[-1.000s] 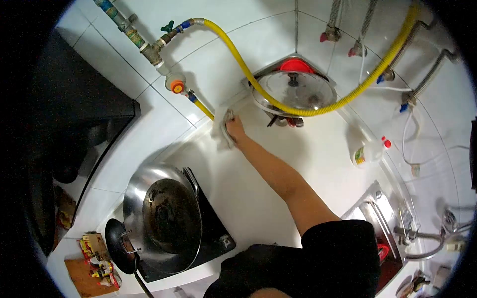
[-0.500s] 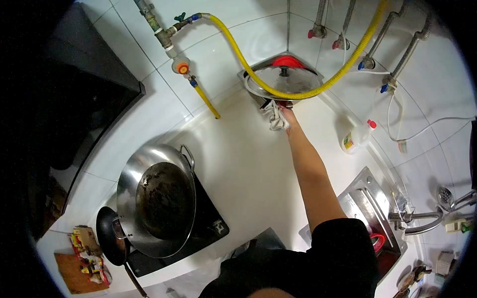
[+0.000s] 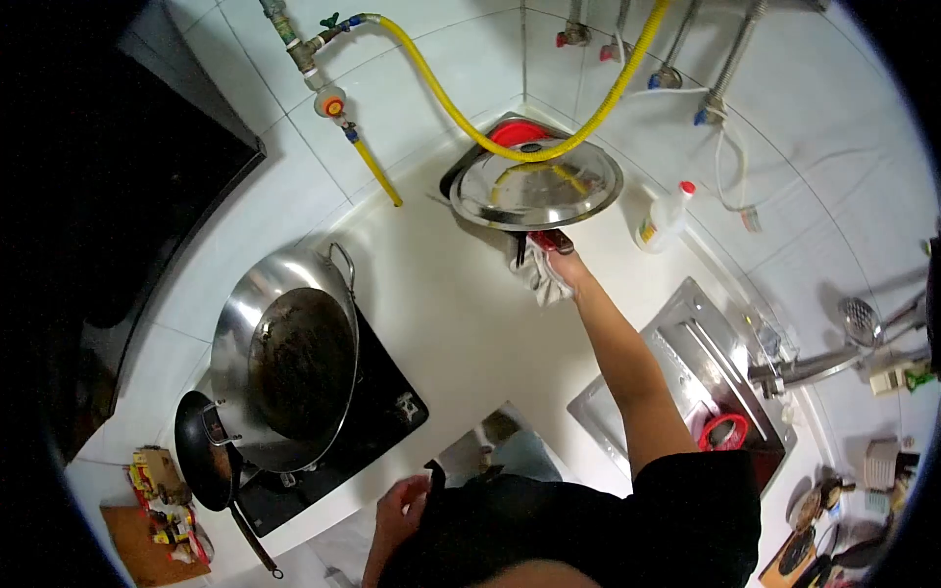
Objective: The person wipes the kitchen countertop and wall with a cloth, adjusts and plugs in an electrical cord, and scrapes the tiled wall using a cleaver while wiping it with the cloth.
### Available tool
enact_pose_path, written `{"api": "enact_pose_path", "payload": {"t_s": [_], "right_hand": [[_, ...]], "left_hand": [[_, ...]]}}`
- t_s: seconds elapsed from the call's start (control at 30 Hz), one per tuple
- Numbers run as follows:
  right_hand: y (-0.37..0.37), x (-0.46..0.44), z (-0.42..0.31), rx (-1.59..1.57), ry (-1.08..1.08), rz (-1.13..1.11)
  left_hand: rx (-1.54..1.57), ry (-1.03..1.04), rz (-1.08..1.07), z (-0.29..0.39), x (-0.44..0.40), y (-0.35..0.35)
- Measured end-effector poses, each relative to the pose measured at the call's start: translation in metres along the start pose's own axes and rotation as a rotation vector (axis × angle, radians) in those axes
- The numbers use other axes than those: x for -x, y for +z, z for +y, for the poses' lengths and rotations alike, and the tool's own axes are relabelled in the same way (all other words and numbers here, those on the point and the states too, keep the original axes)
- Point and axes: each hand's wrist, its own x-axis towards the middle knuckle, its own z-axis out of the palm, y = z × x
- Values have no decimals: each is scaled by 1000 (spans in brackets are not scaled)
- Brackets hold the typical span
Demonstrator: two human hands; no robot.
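"What's the right hand (image 3: 567,267) holding?"
"A white cloth (image 3: 538,278), bunched up in it. A shiny lid (image 3: 529,201) is just past that grip."
"And the left hand (image 3: 400,508)?"
"By the black shirt (image 3: 588,519). I can't tell its grip."

A kitchen – wok (image 3: 284,358) and cooktop (image 3: 384,407) left of the right fingers (image 3: 563,262), metal sink (image 3: 676,318) to their right – tiled walls (image 3: 470,49) beyond them.
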Motion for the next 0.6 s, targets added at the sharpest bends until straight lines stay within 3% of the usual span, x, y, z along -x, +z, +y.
{"api": "enact_pose_path", "payload": {"t_s": [0.03, 0.13, 0.2, 0.27, 0.33, 0.43, 0.5, 0.57, 0.6], "right_hand": [[-7, 2, 32, -21, -206, -40], [-25, 61, 21, -133, 209, -155], [-36, 81, 60, -56, -73, -154], [-30, 130, 47, 92, -107, -78], [-36, 161, 42, 225, -59, -129], [-33, 193, 34, 247, -34, -97], [-31, 204, 29, 238, -13, -80], [-28, 209, 24, 219, 11, -75], [-27, 209, 21, 213, 11, -71]], "left_hand": [[94, -46, -12, 26, -18, 9], [305, -137, -52, 26, -65, 39], [673, -199, -9, 22, -99, 58], [721, -210, 145, 17, -136, 70], [588, 126, 432, -10, -191, 83], [-28, 539, 748, 86, -220, 61], [-71, 583, 719, 125, -265, 55], [-182, 472, 729, 161, -309, 47], [-251, 314, 640, 184, -328, 44]]}}
